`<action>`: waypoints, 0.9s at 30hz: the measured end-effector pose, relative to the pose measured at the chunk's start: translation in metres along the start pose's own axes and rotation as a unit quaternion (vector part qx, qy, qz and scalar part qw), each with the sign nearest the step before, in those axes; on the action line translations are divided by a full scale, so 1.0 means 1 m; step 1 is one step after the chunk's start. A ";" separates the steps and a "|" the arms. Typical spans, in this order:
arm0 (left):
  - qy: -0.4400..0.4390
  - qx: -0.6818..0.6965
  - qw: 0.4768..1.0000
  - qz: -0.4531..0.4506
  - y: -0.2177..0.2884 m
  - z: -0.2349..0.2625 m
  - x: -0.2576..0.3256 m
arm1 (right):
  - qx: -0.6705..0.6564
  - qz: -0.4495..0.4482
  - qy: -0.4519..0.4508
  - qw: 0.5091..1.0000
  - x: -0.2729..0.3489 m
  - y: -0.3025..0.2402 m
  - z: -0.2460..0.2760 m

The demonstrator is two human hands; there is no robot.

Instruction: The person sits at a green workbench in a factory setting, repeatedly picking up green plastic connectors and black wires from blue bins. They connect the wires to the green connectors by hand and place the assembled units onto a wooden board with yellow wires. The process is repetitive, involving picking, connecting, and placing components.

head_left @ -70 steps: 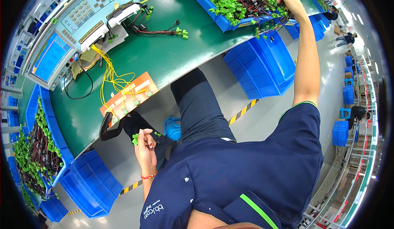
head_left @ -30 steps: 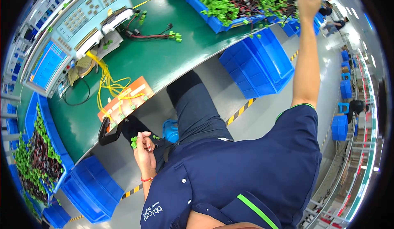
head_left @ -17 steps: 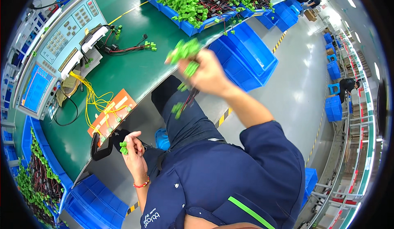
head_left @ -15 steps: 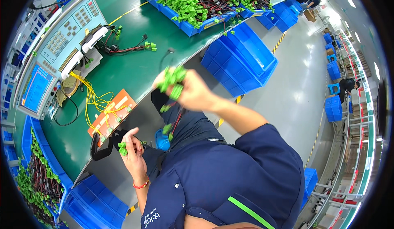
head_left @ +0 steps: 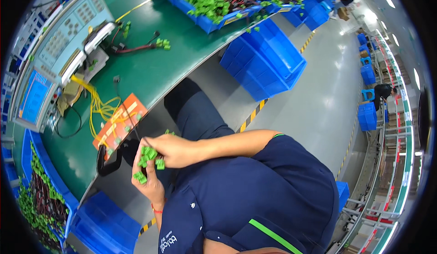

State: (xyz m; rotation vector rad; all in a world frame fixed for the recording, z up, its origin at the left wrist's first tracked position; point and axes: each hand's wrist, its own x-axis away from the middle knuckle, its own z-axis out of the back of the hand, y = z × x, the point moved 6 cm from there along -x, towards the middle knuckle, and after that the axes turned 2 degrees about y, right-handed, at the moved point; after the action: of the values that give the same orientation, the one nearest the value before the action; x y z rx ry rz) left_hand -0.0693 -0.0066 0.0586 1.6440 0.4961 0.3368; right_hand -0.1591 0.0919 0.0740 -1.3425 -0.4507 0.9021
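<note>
My hands meet low in front of the table edge. My right hand (head_left: 177,150) is closed around a cable harness with green plug connectors (head_left: 148,154) at its ends. A thin dark lead runs from there over the board to a small black plug (head_left: 117,79). My left hand (head_left: 152,191) is closed too, with a green connector (head_left: 139,177) at its fingers; the fingers partly hide what they grip. Just beyond the hands, an orange board (head_left: 133,103) carries small sockets along its near edge, fed by yellow wires (head_left: 93,101).
A tester with keys and a screen (head_left: 63,47) stands at left. Another harness (head_left: 136,48) lies on the green table (head_left: 182,40). Blue bins of harnesses (head_left: 211,24) sit far and at lower left (head_left: 70,199). Stacked blue crates (head_left: 259,63) stand beside the table; a black loop (head_left: 109,160) juts from its edge.
My right hand has swung down and left with the green-ended harness, from above my lap to beside my left hand. The black plug now hangs over by the orange board.
</note>
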 end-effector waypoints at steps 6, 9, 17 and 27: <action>0.023 0.119 0.987 0.105 -0.011 0.006 -0.007 | -0.214 -0.159 -0.079 0.961 0.006 0.013 0.016; 0.014 0.205 0.971 0.122 -0.016 0.009 -0.006 | -0.316 -0.163 -0.014 0.934 0.007 0.026 0.022; 0.031 0.249 0.964 0.094 -0.021 0.029 -0.007 | -0.274 -0.135 0.143 0.941 0.008 0.044 0.039; 0.044 0.369 0.926 0.069 -0.025 0.051 -0.012 | -0.369 -0.239 0.047 0.897 0.020 0.047 0.050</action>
State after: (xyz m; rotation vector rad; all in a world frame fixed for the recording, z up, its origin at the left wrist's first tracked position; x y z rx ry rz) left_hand -0.0572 -0.0546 0.0281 2.4127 0.6205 0.3495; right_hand -0.1985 0.1379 0.0356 -1.8286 -1.0663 0.2372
